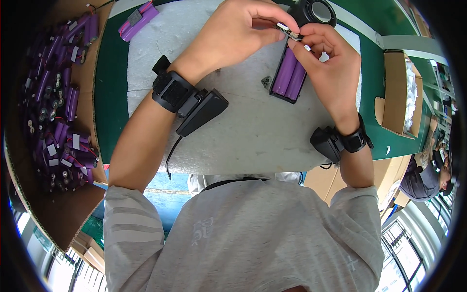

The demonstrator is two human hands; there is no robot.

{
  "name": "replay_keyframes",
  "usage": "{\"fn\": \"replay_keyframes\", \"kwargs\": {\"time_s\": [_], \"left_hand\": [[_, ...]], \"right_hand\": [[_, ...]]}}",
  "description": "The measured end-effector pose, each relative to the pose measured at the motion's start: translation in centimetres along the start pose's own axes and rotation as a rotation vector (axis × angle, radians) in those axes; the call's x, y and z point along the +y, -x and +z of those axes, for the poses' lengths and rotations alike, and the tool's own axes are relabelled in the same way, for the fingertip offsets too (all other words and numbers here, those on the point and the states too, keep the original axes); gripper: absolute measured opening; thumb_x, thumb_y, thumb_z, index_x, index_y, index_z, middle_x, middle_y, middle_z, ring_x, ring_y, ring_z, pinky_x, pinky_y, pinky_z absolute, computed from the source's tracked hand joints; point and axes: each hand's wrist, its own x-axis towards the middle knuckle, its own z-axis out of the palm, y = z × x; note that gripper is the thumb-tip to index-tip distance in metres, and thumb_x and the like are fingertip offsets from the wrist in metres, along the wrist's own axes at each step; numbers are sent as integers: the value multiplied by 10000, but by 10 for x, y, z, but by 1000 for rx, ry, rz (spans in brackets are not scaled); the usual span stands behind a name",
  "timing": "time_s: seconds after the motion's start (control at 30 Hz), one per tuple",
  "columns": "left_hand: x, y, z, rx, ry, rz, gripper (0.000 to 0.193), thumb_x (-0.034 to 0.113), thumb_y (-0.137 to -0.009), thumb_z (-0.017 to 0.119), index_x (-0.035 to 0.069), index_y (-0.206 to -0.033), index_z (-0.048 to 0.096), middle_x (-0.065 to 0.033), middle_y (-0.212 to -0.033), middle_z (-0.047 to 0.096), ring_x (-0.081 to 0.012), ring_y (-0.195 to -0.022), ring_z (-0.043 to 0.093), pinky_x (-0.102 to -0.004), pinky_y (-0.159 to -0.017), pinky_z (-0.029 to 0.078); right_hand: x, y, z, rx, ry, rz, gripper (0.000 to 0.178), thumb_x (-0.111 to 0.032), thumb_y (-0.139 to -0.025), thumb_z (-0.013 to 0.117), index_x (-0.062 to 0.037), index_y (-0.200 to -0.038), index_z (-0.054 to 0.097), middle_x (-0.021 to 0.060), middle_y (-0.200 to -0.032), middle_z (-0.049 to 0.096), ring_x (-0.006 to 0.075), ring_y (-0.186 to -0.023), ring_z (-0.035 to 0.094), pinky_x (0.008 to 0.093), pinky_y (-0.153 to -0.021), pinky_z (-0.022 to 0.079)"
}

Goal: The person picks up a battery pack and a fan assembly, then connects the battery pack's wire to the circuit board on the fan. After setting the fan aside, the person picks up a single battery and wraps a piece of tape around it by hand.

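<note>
Over the far part of the work surface, my left hand (243,31) pinches a small circuit board (292,34) between thumb and fingers. The thumb and index finger of my right hand (331,61) close on the board's other end. A tiny white connector (307,47) shows by the right fingers. Just below the board lies an open black case (277,78) holding purple cylindrical battery cells (290,73). The case's upper end is partly hidden by my hands. Behind them is a round black part with a grey disc face (319,10), perhaps joined to the case.
A cardboard box (99,92) at left holds many purple battery packs (63,97). Another purple pack (138,22) lies at the far left of the pale mat (233,141). At right stands a small open carton (393,92) with white contents. A person (423,177) sits farther right.
</note>
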Motion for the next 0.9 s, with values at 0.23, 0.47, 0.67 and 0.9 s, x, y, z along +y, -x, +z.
{"fn": "replay_keyframes", "kwargs": {"time_s": [0.23,0.47,0.67,0.9], "left_hand": [[14,-4,-1,39,138,-339,220,-124,-805,600,-12,-979,676,-90,-922,631,-154,-845,623,-254,-740,504],[9,1,0,8,-178,-46,241,-120,-803,603,3,-998,673,-85,-943,629,-151,-851,624,-259,-743,508],[25,-9,3,52,321,-604,302,-104,-792,605,-10,-1079,597,-83,-968,628,-146,-899,627,-262,-793,510],[23,-6,4,7,-16,-290,303,-92,-791,608,-18,-1081,558,-82,-981,628,-135,-923,626,-259,-823,506]], "right_hand": [[5,1,-6,-46,-7,-100,249,-15,-801,700,-2,-1040,634,21,-859,677,38,-627,518,188,-594,431],[4,-1,-5,-57,-73,-148,258,-11,-801,681,-23,-1053,632,20,-847,681,55,-613,525,196,-595,438],[8,-1,-6,-34,-70,-143,273,0,-829,653,-17,-1099,616,16,-872,676,49,-634,500,190,-612,417],[7,-3,-9,16,143,-325,241,-7,-845,619,-13,-1086,611,0,-784,654,43,-633,496,187,-598,398]]}}
